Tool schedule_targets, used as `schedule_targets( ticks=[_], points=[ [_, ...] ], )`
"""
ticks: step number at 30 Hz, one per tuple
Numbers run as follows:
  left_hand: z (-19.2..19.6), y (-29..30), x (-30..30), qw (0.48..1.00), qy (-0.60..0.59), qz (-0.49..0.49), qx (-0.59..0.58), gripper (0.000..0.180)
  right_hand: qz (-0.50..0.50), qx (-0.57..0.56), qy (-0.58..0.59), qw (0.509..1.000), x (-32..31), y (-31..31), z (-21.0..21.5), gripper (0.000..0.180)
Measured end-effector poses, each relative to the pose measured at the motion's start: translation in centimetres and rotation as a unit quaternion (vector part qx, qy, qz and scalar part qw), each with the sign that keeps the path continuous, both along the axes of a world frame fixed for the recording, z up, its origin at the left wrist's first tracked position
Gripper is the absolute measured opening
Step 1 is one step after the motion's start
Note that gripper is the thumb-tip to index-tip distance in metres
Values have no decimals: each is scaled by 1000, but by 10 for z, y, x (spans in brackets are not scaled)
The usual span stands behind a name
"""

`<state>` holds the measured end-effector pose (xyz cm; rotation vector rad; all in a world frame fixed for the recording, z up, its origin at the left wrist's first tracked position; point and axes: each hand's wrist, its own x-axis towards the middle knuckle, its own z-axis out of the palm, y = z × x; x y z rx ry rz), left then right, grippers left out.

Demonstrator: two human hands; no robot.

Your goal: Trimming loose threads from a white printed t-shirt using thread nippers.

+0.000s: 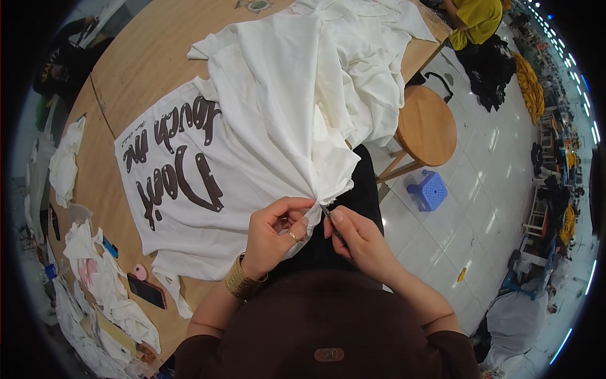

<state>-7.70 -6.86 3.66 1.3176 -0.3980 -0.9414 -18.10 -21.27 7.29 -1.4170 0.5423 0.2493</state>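
Two grips show: the left hand [271,235] pinches white fabric [265,158]; the right hand [361,243] holds a slim dark tool [333,225], partly hidden.

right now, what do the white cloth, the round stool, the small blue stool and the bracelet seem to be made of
White cloth: soft matte fabric, by its loose folds; knit or woven, I can't tell. Round stool: likely smooth wood, from its warm brown seat. Small blue stool: probably moulded plastic, from its perforated, evenly coloured seat. Bracelet: gold-toned, likely metal, from its shine.
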Motion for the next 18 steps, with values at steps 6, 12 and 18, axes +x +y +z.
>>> schedule_targets(
  ticks=[6,12,18],
  points=[
    [-3,1,-1,1000,-7,0,-9,30,-4,16,13,1000,0,1,-5,35],
    [-3,2,-1,1000,-4,-1,-10,30,-12,17,3,1000,-1,3,-8,35],
    [-3,1,-1,1000,-7,0,-11,30,-16,21,-2,1000,-1,4,-10,35]
  ],
)
